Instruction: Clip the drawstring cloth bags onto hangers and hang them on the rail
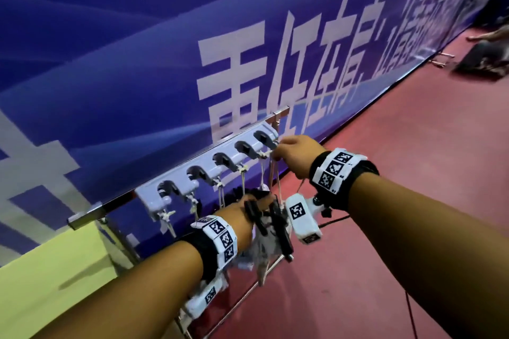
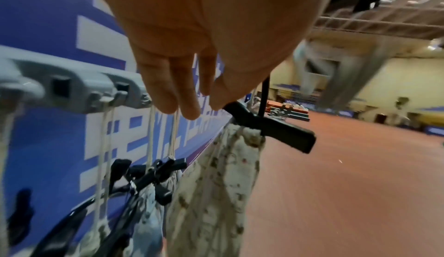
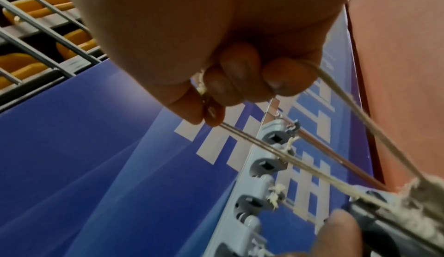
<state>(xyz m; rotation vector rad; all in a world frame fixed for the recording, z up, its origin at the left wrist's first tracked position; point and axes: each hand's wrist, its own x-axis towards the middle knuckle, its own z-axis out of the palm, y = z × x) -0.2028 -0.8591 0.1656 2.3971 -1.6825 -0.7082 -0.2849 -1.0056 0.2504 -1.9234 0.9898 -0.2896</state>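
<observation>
head: right hand [image 1: 296, 155] at far end of grey hook strip [image 1: 209, 170] on rail [image 1: 91, 213], left hand [image 1: 242, 217] lower among black clips | left wrist: left fingers [image 2: 168, 90] slack, thumb on clip hanger [image 2: 271, 126] biting patterned bag [image 2: 216, 185] | right wrist: right fingers [image 3: 230, 77] pinch drawstring [image 3: 288, 158], taut to bag

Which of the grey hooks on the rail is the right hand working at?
The end hook, last in the row at the rail's far end. The right hand pinches the drawstring beside it; the other four already hold knotted strings.
</observation>
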